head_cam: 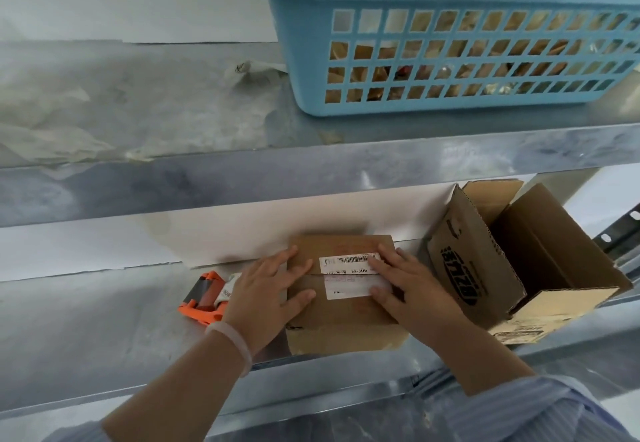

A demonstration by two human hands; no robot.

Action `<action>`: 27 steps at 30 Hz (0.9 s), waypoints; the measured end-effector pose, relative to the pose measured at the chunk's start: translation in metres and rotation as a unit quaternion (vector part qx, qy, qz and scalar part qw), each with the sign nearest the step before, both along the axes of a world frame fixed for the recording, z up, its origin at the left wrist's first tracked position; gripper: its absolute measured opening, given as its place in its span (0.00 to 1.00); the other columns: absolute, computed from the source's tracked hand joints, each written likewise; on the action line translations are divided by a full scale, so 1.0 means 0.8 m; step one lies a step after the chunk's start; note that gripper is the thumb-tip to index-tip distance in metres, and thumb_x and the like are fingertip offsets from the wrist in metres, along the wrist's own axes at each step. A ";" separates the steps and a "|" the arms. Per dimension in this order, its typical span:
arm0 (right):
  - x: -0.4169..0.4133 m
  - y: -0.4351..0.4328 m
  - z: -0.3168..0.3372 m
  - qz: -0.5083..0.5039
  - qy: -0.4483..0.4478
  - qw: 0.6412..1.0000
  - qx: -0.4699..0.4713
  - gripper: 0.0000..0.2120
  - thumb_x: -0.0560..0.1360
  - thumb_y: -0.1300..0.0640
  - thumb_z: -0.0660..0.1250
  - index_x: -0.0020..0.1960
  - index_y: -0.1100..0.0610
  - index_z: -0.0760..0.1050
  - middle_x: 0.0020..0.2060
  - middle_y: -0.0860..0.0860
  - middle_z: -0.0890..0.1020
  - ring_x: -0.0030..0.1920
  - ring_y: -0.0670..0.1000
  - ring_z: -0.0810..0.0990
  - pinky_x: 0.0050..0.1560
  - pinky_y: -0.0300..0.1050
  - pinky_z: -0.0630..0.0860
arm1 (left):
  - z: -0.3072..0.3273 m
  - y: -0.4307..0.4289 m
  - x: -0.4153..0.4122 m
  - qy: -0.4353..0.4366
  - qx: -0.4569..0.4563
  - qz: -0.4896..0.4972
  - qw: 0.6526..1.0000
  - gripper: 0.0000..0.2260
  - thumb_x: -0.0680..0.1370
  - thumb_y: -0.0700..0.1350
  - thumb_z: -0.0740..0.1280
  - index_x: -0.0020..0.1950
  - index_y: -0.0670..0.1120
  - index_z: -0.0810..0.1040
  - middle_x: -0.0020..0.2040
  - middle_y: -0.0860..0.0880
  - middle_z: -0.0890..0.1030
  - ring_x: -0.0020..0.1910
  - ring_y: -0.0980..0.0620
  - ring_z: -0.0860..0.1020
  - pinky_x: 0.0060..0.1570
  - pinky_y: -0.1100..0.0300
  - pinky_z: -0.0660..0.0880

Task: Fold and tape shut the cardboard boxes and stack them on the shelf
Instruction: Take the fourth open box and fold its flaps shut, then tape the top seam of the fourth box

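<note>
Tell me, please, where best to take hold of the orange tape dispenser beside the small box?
Probably grip the tape dispenser by its near orange end, from above, with the left hand, which rests on the small box beside it. It lies flat on the shelf, grey roller end toward the wall; its right part hides behind that hand.
</note>
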State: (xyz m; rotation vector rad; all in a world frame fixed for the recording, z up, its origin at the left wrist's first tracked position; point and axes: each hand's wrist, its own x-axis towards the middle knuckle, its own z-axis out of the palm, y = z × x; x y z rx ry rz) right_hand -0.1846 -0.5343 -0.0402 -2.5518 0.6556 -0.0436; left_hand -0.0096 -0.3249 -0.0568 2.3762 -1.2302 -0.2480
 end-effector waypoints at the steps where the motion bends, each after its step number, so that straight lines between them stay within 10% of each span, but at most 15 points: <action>1: 0.000 0.002 -0.002 0.011 0.014 0.999 0.030 0.28 0.79 0.40 0.61 0.76 0.36 0.56 0.76 0.32 0.46 0.77 0.40 0.41 0.76 0.43 0.43 | -0.001 0.001 -0.001 -0.001 -0.001 0.007 1.000 0.38 0.68 0.79 0.44 0.72 0.64 0.67 0.77 0.60 0.59 0.75 0.52 0.60 0.74 0.48 0.59; 11: 0.011 0.004 -0.015 0.023 -0.016 0.997 0.066 0.23 0.81 0.44 0.59 0.73 0.33 0.57 0.75 0.32 0.45 0.77 0.40 0.42 0.77 0.44 0.44 | 0.011 0.008 -0.030 0.000 -0.019 0.054 0.998 0.28 0.77 0.67 0.54 0.74 0.58 0.68 0.76 0.60 0.62 0.74 0.56 0.60 0.73 0.57 0.53; 15: 0.011 0.006 -0.016 0.024 -0.029 0.997 0.073 0.20 0.81 0.45 0.59 0.68 0.29 0.58 0.75 0.32 0.47 0.77 0.39 0.44 0.77 0.43 0.45 | -0.005 0.036 -0.057 0.034 -0.168 0.162 0.972 0.22 0.75 0.63 0.59 0.65 0.56 0.76 0.63 0.61 0.71 0.64 0.61 0.65 0.68 0.55 0.66; 20: 0.011 0.012 -0.021 -0.001 -0.056 0.997 0.056 0.21 0.81 0.47 0.61 0.73 0.38 0.65 0.76 0.34 0.51 0.77 0.40 0.48 0.77 0.42 0.46 | -0.018 0.064 -0.061 0.321 -0.263 0.421 0.807 0.05 0.78 0.47 0.68 0.53 0.49 0.77 0.55 0.47 0.80 0.50 0.53 0.78 0.43 0.63 0.73; 25: 0.022 0.028 -0.031 0.019 -0.057 0.997 0.051 0.21 0.80 0.45 0.61 0.72 0.37 0.65 0.74 0.30 0.49 0.77 0.39 0.47 0.78 0.46 0.48 | -0.021 0.051 -0.044 0.508 -0.315 0.473 0.647 0.13 0.78 0.51 0.69 0.58 0.46 0.76 0.51 0.46 0.82 0.49 0.48 0.80 0.41 0.55 0.78; 27: 0.026 0.033 -0.034 0.015 -0.059 0.997 0.045 0.21 0.80 0.45 0.61 0.72 0.37 0.65 0.73 0.29 0.48 0.77 0.40 0.47 0.79 0.47 0.48 | -0.027 0.042 -0.030 0.534 -0.329 0.473 0.619 0.31 0.65 0.62 0.76 0.61 0.47 0.75 0.53 0.45 0.82 0.51 0.44 0.81 0.49 0.47 0.80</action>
